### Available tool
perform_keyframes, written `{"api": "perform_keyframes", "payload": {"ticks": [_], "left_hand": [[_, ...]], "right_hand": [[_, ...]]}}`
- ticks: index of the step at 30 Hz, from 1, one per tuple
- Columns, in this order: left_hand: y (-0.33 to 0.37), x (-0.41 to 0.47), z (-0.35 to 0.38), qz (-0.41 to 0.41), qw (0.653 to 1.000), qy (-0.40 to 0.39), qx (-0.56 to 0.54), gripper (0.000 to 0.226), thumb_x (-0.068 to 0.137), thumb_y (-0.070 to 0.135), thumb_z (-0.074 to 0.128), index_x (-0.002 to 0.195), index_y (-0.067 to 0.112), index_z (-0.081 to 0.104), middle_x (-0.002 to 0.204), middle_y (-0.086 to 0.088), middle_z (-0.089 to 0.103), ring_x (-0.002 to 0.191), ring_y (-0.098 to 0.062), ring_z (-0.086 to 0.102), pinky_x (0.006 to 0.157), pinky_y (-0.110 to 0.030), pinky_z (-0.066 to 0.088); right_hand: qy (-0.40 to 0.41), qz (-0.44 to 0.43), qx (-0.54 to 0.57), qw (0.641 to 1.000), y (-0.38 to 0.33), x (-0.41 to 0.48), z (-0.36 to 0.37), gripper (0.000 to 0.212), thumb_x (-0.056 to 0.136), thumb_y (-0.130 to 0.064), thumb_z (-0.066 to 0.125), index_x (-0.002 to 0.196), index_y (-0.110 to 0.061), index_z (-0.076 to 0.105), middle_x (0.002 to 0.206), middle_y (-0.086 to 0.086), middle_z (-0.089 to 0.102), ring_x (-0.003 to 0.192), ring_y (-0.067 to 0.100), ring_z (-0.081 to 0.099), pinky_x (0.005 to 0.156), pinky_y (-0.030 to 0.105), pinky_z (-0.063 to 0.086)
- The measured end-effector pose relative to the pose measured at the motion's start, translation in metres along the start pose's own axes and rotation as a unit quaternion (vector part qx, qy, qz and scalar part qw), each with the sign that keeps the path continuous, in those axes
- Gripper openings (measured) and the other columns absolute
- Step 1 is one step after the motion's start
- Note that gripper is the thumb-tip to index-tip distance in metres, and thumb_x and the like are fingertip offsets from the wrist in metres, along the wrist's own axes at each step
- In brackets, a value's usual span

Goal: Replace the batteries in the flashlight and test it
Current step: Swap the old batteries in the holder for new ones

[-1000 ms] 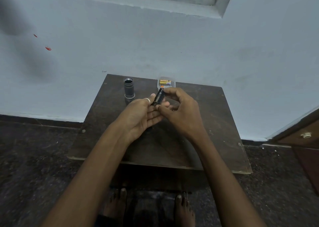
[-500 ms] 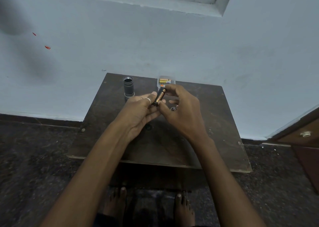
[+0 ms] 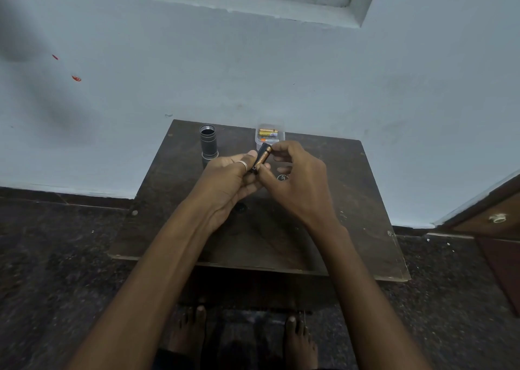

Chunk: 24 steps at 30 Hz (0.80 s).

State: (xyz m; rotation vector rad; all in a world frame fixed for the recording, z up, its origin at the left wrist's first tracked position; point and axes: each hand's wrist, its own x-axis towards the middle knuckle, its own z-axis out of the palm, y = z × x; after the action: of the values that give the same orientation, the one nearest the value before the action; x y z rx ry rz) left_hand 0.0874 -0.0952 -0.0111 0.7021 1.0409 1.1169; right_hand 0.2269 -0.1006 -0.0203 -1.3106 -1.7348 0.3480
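Flashlight body [image 3: 208,143] stands open and empty-looking on the surface [image 3: 323,229] while the left hand [image 3: 228,182] clutches a dark holder and the right hand [image 3: 295,184] pinches a copper-and-black battery [image 3: 263,158] against it, spares waiting in the clear case [image 3: 269,136], lettering unreadable, reassembly and testing still ahead.

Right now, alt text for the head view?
Both hands, left hand and right hand, hold a black-and-copper battery over a dark wooden table. Behind stand an open grey metal flashlight tube and a clear plastic box of batteries.
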Motion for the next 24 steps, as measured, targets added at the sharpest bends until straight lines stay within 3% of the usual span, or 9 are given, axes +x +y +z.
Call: {"api": "perform_keyframes", "payload": {"ticks": [4,9,13,18,21,24], "left_hand": [[0.0000,-0.0003,0.0013,0.000,1.000,0.003,-0.002,0.022,0.100,0.016,0.055,0.099,0.001,0.070,0.083,-0.010,0.076,0.076,-0.011,0.074,0.065,-0.023,0.058],[0.0006,-0.0009,0.0010,-0.002,1.000,0.000,-0.008,0.022,0.100,0.017,0.055,0.102,0.000,0.070,0.084,-0.010,0.076,0.076,-0.011,0.074,0.064,-0.023,0.058],[0.0003,-0.0003,-0.0008,-0.006,1.000,0.011,0.001,0.020,0.100,0.017,0.056,0.105,0.002,0.068,0.084,-0.011,0.077,0.077,-0.013,0.075,0.063,-0.024,0.058],[-0.0027,-0.0016,0.0010,-0.004,1.000,0.004,0.022,0.023,0.100,0.016,0.054,0.088,0.007,0.072,0.078,-0.008,0.077,0.073,-0.011,0.074,0.062,-0.023,0.058],[-0.0038,-0.0001,0.0005,-0.001,1.000,0.005,0.020,0.023,0.100,0.016,0.055,0.089,0.006,0.073,0.077,-0.009,0.077,0.072,-0.010,0.074,0.062,-0.023,0.058],[-0.0043,0.0024,-0.0005,0.000,1.000,0.023,0.011,0.019,0.100,0.015,0.055,0.096,0.004,0.070,0.079,-0.009,0.077,0.076,-0.011,0.074,0.064,-0.025,0.059]], "right_hand": [[-0.006,0.004,0.017,1.000,0.0013,0.0004,-0.0013,0.032,0.082,-0.018,0.075,0.112,-0.014,0.066,0.102,-0.005,0.072,0.089,0.006,0.068,0.075,0.008,0.052],[-0.012,0.011,0.026,1.000,-0.0012,0.0000,-0.0019,0.029,0.082,-0.013,0.076,0.110,-0.013,0.066,0.098,-0.010,0.068,0.088,0.007,0.068,0.076,0.011,0.054],[-0.064,0.046,0.061,0.995,-0.0001,0.0011,-0.0053,0.043,0.078,-0.026,0.082,0.114,-0.018,0.061,0.108,-0.007,0.069,0.098,0.006,0.067,0.080,0.017,0.056],[-0.078,0.065,0.052,0.994,0.0021,0.0018,-0.0050,0.048,0.073,-0.023,0.089,0.102,-0.026,0.051,0.102,-0.007,0.067,0.099,0.011,0.066,0.082,0.031,0.059],[-0.070,0.061,0.054,0.994,0.0023,0.0014,-0.0046,0.049,0.072,-0.022,0.089,0.099,-0.027,0.048,0.097,-0.012,0.063,0.097,0.012,0.067,0.079,0.028,0.059],[-0.049,0.036,0.033,0.998,-0.0020,0.0014,-0.0031,0.048,0.072,-0.020,0.088,0.101,-0.026,0.049,0.102,-0.004,0.063,0.098,0.014,0.064,0.074,0.025,0.057]]}}
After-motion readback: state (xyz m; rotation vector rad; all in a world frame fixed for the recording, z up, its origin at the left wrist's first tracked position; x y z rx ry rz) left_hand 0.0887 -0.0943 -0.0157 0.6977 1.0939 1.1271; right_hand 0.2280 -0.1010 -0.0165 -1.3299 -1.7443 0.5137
